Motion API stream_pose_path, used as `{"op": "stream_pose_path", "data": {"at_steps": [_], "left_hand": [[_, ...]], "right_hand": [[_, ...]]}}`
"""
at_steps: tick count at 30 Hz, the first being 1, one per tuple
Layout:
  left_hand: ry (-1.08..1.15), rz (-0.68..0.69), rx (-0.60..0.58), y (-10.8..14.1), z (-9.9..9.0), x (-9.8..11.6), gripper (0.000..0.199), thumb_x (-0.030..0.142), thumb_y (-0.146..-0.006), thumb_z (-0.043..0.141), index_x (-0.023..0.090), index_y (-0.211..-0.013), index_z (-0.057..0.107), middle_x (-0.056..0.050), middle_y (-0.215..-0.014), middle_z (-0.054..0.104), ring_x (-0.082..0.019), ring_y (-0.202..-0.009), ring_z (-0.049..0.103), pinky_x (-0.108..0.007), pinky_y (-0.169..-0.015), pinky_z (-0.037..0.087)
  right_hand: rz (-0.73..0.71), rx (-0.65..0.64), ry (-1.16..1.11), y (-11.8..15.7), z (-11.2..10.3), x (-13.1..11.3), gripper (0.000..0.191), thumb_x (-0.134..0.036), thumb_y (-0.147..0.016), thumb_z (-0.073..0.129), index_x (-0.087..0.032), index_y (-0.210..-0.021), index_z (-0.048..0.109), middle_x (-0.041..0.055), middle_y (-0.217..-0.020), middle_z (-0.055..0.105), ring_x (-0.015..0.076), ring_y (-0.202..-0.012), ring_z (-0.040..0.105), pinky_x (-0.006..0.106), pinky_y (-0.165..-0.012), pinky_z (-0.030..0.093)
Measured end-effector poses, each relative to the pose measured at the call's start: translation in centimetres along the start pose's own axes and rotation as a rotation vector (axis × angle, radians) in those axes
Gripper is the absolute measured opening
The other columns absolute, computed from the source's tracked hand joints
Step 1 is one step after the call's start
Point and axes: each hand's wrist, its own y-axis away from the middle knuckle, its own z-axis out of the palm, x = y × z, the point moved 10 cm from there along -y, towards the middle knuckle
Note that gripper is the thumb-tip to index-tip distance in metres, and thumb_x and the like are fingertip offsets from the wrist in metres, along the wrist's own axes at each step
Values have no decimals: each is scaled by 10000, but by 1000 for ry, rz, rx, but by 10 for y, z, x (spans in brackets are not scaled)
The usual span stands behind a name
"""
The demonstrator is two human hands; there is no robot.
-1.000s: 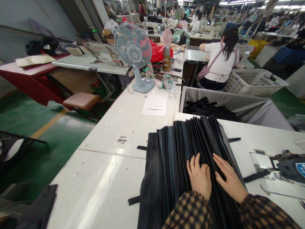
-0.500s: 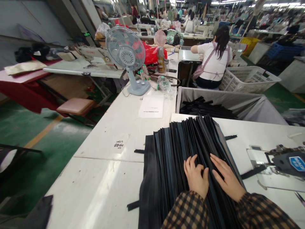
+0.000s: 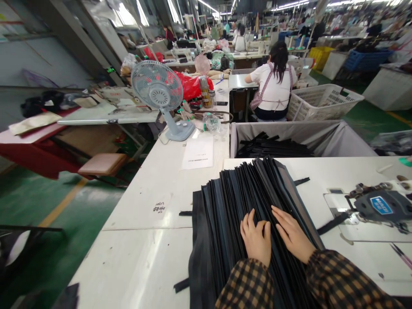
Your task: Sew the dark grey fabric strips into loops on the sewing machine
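Note:
A wide row of dark fabric pieces (image 3: 222,214), black and navy, lies overlapped edge to edge on the white table. My left hand (image 3: 256,240) rests on the middle of this row, fingers apart and pressing lightly on the folded edges. Just to its right, my right hand (image 3: 292,234) lies flat with fingers stretched along the same pieces. Neither hand is closed around a piece. Short black strips stick out from the row's left and right sides.
To the right sits a sewing machine (image 3: 380,208) with a black strip at it, and tweezers (image 3: 401,256) nearby. A grey-lined bin (image 3: 341,139) stands behind the table. A fan (image 3: 161,96) and paper sheet (image 3: 198,153) are on the table. Beyond, a co-worker (image 3: 276,88) sits facing away.
The view has turned slightly right and up, so everything appears further left and lower. Both hands stay on the fabric row in nearly the same place.

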Motion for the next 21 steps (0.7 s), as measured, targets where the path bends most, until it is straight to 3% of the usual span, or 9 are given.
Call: {"op": "stream_pose_path", "data": {"at_steps": [4, 9, 15, 19, 21], "left_hand": [[-36, -43, -19, 1, 1, 5, 186, 299, -814, 460, 198, -803, 616, -39, -1309, 362, -265, -1224, 266, -496, -991, 272], [-36, -31, -26, 1, 1, 8, 214, 198, -824, 411, 185, -783, 620, -34, -1302, 369, -259, -1214, 286, -479, -974, 305], [-29, -1, 8, 0, -4, 9, 138, 140, -766, 461, 177, -730, 589, -51, -1254, 416, -255, -1203, 307, -477, -957, 331], [-92, -27, 89, -1, -14, 12, 197, 90, -732, 460, 162, -878, 571, -85, -1284, 386, -259, -1218, 294, -489, -990, 294], [-128, 36, 49, -4, -11, 23, 269, 62, -730, 432, 176, -931, 571, -67, -1307, 376, -260, -1237, 269, -511, -1019, 238]], "right_hand": [[-26, 14, -6, 1, -5, -3, 459, -299, -862, 314, -226, -1313, 271, 54, -1347, 320, 194, -1211, 323, 400, -973, 351], [-33, 19, 4, 0, -8, -7, 488, -320, -831, 379, -219, -1300, 291, 52, -1350, 314, 198, -1206, 328, 391, -968, 357], [2, 51, 47, 1, -10, 2, 506, -217, -770, 384, -206, -1273, 334, 51, -1385, 238, 226, -1243, 252, 441, -982, 314], [34, 88, 125, 2, -16, 10, 504, -231, -747, 406, -254, -1249, 369, 28, -1412, 159, 265, -1264, 188, 488, -953, 312], [46, 100, 168, 2, -18, 11, 533, -252, -747, 413, -265, -1273, 332, 31, -1415, 150, 266, -1261, 199, 495, -948, 303]]}}
